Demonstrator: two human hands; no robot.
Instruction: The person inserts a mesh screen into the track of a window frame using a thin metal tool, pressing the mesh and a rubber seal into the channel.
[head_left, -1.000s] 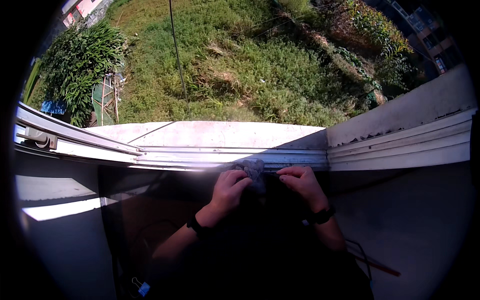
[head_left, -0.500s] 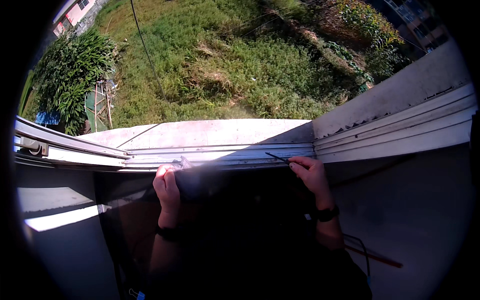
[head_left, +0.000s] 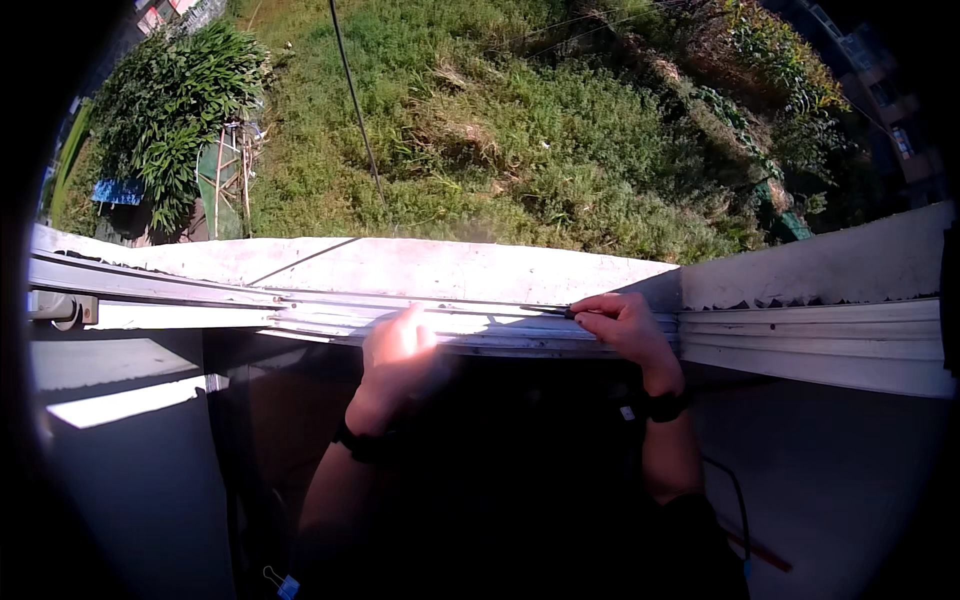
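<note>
In sunlight, my left hand (head_left: 395,350) is curled over the inner edge of the white window track (head_left: 500,325). Glare and motion blur smear its fingers, and whatever they may hold is hidden. My right hand (head_left: 625,328) pinches a thin dark stick-like tool (head_left: 545,309) near the track's right end. The tool points left and lies nearly level along the grooves; its exact kind is too small to tell. Dark marks are visible along the grooves.
Beyond the track runs a pale outer ledge (head_left: 440,262), with grass (head_left: 480,150) far below. A sliding frame (head_left: 150,290) meets the track at left, a wall-side frame (head_left: 810,325) at right. A binder clip (head_left: 287,586) shows at lower left.
My left hand has moved right along the track; the greyish cloth seen in it earlier no longer shows. My right hand shifted slightly, its tool now nearly level. The whole view has turned a little.
</note>
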